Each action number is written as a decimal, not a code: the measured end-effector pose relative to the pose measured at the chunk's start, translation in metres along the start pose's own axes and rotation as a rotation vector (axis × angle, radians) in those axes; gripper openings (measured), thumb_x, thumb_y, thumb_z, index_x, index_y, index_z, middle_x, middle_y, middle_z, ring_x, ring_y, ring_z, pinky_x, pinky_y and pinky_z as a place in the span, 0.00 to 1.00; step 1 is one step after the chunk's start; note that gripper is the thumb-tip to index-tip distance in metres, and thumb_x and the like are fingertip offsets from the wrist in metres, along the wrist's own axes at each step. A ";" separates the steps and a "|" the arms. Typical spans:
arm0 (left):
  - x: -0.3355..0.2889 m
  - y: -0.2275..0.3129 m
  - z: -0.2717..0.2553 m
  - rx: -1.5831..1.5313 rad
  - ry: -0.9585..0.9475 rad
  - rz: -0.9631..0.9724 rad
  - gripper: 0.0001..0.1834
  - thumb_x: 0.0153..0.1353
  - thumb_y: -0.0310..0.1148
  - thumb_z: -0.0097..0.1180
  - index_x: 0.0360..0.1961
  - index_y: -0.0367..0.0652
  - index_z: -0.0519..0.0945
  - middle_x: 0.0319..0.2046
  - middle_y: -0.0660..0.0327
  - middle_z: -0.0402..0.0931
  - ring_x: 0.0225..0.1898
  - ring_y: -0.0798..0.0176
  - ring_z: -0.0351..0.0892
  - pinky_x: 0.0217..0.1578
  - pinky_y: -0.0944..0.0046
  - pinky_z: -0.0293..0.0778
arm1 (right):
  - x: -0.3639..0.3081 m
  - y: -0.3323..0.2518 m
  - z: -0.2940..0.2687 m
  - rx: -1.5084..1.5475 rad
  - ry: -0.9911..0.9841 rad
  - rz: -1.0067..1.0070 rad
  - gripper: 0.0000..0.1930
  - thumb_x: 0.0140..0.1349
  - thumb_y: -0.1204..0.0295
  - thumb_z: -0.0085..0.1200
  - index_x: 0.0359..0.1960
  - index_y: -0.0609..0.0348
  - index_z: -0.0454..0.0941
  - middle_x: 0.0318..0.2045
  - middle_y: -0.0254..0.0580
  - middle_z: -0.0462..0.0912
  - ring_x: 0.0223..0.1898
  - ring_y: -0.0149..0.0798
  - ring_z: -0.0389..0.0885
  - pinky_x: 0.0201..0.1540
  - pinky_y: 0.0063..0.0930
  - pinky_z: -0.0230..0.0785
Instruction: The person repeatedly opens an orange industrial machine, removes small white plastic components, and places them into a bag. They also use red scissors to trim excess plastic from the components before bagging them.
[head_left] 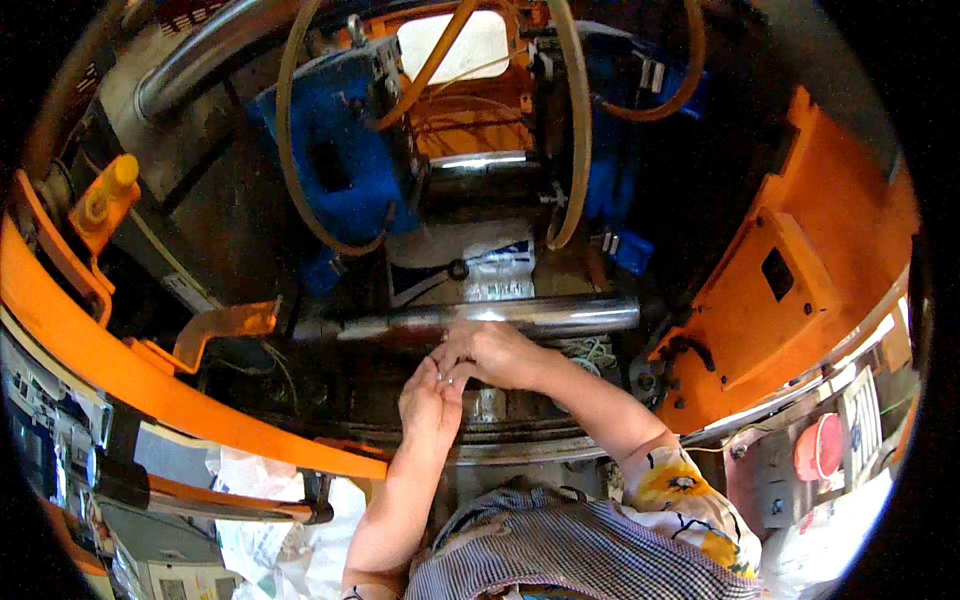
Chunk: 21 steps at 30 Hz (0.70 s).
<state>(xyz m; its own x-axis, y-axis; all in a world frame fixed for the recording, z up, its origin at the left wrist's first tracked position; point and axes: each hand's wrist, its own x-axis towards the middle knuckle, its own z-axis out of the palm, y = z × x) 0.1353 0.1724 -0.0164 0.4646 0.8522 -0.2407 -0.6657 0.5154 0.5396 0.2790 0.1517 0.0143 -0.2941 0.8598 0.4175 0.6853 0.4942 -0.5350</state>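
Observation:
My left hand (430,402) and my right hand (492,355) meet in front of a polished metal bar (580,315) that runs crosswise through a machine. The fingers of both hands are bent and pressed together. Small bright spots show between the fingertips, but what they hold, if anything, is too small to make out. My right hand overlaps the bar in this view; whether it touches it I cannot tell. Behind the bar lies a pale printed sheet or bag (500,262) with dark blue patches.
Two blue machine blocks (345,150) stand beyond, with tan hoses (578,130) looping down. An orange guard (190,405) curves along the left, and an orange panel (760,290) rises at right. White plastic bags (260,510) lie lower left; a pink bucket (818,447) stands lower right.

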 end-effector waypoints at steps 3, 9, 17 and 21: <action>0.004 -0.002 -0.009 0.003 -0.080 0.000 0.17 0.69 0.31 0.30 0.49 0.29 0.65 0.44 0.53 0.69 0.44 0.61 0.70 0.51 0.60 0.67 | 0.000 0.001 0.001 -0.033 0.007 -0.063 0.05 0.46 0.72 0.57 0.26 0.56 0.78 0.28 0.43 0.76 0.36 0.46 0.74 0.37 0.36 0.68; 0.001 -0.005 -0.008 0.009 -0.004 -0.037 0.15 0.68 0.29 0.31 0.49 0.30 0.66 0.47 0.55 0.69 0.48 0.61 0.70 0.54 0.60 0.67 | -0.001 0.003 0.002 -0.115 -0.073 -0.049 0.06 0.48 0.70 0.53 0.27 0.56 0.76 0.28 0.41 0.74 0.37 0.46 0.73 0.39 0.38 0.68; -0.001 -0.002 -0.006 -0.004 -0.010 -0.006 0.16 0.68 0.28 0.29 0.49 0.30 0.65 0.47 0.52 0.67 0.48 0.60 0.69 0.53 0.60 0.67 | -0.002 0.001 0.007 -0.304 0.012 -0.201 0.11 0.45 0.70 0.56 0.30 0.61 0.76 0.29 0.40 0.73 0.37 0.43 0.72 0.38 0.33 0.69; -0.004 -0.003 -0.002 0.048 -0.036 -0.026 0.15 0.67 0.27 0.29 0.50 0.31 0.65 0.47 0.56 0.67 0.49 0.61 0.68 0.54 0.59 0.66 | -0.002 0.000 0.001 -0.152 -0.069 -0.105 0.10 0.43 0.72 0.56 0.30 0.60 0.75 0.29 0.40 0.72 0.36 0.44 0.71 0.38 0.33 0.68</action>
<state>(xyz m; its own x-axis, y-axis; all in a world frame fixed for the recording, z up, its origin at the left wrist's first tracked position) 0.1340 0.1675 -0.0181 0.5028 0.8344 -0.2259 -0.6251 0.5315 0.5717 0.2793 0.1505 0.0129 -0.4103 0.8140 0.4111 0.7400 0.5606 -0.3716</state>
